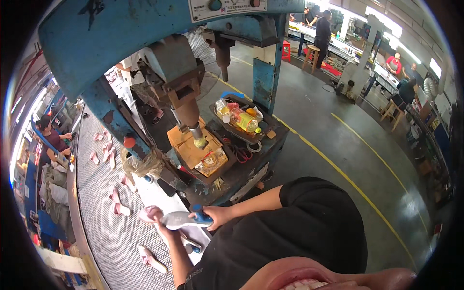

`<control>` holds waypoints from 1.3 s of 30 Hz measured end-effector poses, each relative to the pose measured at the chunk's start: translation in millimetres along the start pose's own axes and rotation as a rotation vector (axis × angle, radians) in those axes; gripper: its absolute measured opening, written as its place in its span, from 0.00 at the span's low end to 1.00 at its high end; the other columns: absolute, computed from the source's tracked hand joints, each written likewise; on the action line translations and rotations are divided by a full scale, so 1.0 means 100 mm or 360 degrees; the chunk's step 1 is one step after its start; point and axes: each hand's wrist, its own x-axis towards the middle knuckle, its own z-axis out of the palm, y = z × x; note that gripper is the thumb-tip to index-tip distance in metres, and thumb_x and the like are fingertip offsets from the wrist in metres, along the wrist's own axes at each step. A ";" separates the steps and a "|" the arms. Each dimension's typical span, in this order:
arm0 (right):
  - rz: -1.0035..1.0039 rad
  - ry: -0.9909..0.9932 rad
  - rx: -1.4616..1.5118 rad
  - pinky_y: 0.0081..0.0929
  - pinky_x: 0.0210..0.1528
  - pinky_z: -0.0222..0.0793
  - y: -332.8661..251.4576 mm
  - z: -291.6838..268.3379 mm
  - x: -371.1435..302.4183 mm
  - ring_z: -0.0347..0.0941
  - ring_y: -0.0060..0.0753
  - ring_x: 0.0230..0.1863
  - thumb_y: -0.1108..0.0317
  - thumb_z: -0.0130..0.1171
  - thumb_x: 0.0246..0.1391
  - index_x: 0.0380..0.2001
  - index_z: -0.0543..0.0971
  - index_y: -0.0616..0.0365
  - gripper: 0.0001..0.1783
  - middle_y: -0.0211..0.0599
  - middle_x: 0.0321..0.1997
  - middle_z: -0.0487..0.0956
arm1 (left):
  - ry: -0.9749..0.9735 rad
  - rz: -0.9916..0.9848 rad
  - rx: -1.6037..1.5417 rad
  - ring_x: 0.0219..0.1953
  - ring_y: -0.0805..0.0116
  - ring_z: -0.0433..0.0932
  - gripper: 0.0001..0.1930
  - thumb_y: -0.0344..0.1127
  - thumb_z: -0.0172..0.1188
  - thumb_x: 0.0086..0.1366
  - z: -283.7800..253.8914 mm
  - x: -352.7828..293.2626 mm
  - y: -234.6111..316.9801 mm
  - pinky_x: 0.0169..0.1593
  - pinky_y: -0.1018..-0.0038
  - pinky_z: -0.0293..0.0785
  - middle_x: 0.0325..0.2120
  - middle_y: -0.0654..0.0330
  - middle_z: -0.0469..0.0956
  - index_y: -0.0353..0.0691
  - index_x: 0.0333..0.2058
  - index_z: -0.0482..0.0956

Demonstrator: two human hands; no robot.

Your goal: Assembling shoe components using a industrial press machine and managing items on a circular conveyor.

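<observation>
Over a white ledge beside the mesh conveyor, both my hands hold a pink slipper with a smooth grey-white sole. My left hand is closed around its front half, near the pink upper. At the heel end, my right hand grips a blue piece that looks like the back of a shoe last. Below the slipper, another piece with a blue end rests on the ledge, partly hidden by my left forearm.
Several pink slippers lie on the mesh conveyor at left. A blue press stands ahead, its metal head above a cardboard-covered block. Scissors and a tray with bottles sit beside it. Other people work farther off.
</observation>
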 end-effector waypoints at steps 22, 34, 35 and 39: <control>0.0226 0.0974 -0.1260 0.46 0.55 0.64 1.50 -1.62 0.27 0.66 0.59 0.54 0.64 0.68 0.40 0.59 0.60 0.61 0.43 0.57 0.53 0.67 | -0.0889 -0.0454 0.1312 0.41 0.73 0.74 0.23 0.29 0.55 0.64 0.84 -0.89 -0.74 0.48 0.75 0.70 0.41 0.58 0.77 0.41 0.58 0.68; 0.0936 0.1014 -0.1834 0.43 0.37 0.73 1.58 -1.66 0.37 0.77 0.53 0.33 0.40 0.68 0.36 0.26 0.78 0.67 0.34 0.55 0.31 0.79 | -0.0502 0.0007 0.1483 0.48 0.69 0.76 0.18 0.24 0.54 0.63 0.36 -1.11 -0.40 0.52 0.75 0.70 0.42 0.57 0.79 0.35 0.53 0.73; 0.1123 0.0863 -0.1570 0.42 0.37 0.73 1.38 -1.66 0.47 0.77 0.53 0.33 0.40 0.68 0.36 0.26 0.79 0.65 0.33 0.53 0.32 0.79 | -0.0377 0.0206 0.1507 0.48 0.67 0.77 0.18 0.22 0.53 0.62 0.04 -1.09 -0.43 0.51 0.74 0.71 0.42 0.56 0.79 0.34 0.51 0.75; 0.0864 0.1055 -0.1364 0.42 0.50 0.67 1.12 -1.68 0.53 0.72 0.55 0.47 0.48 0.69 0.37 0.44 0.71 0.68 0.38 0.59 0.43 0.74 | 0.0458 0.0712 0.1784 0.40 0.59 0.78 0.22 0.23 0.55 0.53 -1.77 -0.47 0.06 0.50 0.70 0.72 0.42 0.48 0.78 0.30 0.49 0.73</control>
